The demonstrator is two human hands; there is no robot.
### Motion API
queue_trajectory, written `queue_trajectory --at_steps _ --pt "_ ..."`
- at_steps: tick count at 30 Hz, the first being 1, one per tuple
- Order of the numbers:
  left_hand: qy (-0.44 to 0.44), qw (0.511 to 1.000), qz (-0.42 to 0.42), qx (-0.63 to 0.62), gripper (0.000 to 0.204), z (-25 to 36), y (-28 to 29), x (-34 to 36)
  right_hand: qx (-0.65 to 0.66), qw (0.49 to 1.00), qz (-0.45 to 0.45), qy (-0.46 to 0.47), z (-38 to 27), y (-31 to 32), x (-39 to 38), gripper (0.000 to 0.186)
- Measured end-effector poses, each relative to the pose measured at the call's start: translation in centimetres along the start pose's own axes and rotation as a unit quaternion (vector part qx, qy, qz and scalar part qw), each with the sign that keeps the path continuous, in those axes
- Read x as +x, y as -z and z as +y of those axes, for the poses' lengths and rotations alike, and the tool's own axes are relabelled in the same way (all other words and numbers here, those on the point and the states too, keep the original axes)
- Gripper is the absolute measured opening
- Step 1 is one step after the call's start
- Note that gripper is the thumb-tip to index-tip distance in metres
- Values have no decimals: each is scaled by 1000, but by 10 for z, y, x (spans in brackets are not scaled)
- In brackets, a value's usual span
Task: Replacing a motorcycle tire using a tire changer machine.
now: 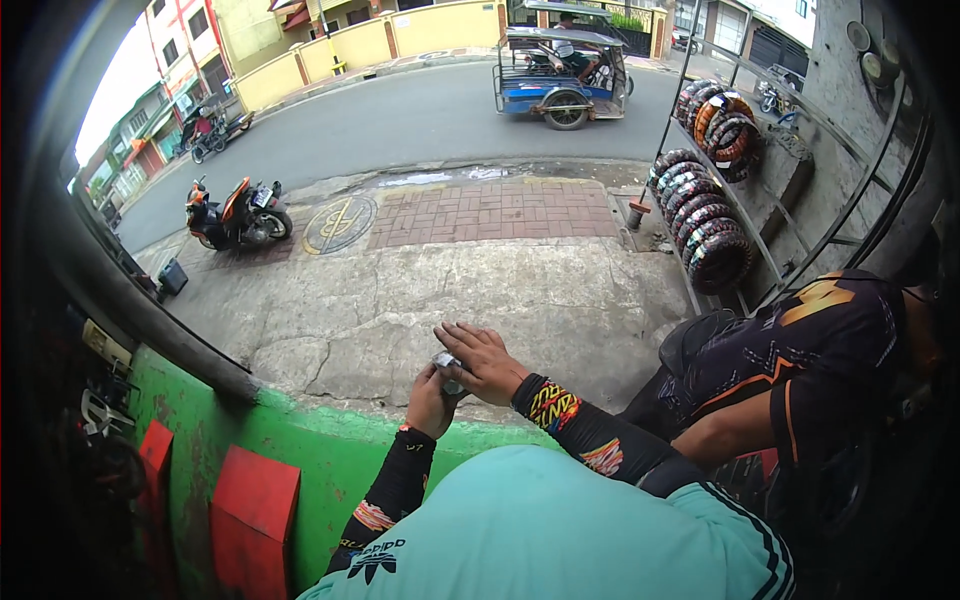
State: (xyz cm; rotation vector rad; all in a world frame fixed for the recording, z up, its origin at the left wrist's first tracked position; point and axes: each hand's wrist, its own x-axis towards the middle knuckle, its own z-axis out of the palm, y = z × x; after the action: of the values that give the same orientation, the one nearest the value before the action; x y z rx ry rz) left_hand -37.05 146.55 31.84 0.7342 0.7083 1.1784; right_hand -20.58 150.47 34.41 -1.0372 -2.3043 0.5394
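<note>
Both my hands meet in front of me, above the concrete beside the green ledge. Curled fingers of my left hand [430, 405] grip a small silvery metal part [447, 361] from below; its exact kind is too small to make out. My right hand [484, 365] lies over the top of it, fingers stretched out toward the left and the palm against the part. Dark patterned sleeves cover both forearms. Much of the metal part is hidden under the right palm.
Below runs a green ledge [345, 450] with red panels [252, 520]. Another person in a dark shirt [790, 340] bends close on my right. Tyres [700, 215] hang on a metal rack. An orange scooter [238, 213] stands outside; a blue tricycle [560, 85] is on the road.
</note>
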Motion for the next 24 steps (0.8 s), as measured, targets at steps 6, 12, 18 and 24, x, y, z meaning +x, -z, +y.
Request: queue_trajectory --at_steps 6,12,18,24 --pt "-55 998 41 -3 32 -29 43 74 19 994 -7 -106 120 -11 6 67" --pt "-16 990 138 -15 20 -21 61 127 169 974 58 -138 137 -9 34 65" --pt "121 991 -56 1 31 -15 38 203 147 971 174 -76 146 -26 67 46" --pt "209 960 -150 109 36 22 63 235 78 898 345 -262 183 -44 36 31"
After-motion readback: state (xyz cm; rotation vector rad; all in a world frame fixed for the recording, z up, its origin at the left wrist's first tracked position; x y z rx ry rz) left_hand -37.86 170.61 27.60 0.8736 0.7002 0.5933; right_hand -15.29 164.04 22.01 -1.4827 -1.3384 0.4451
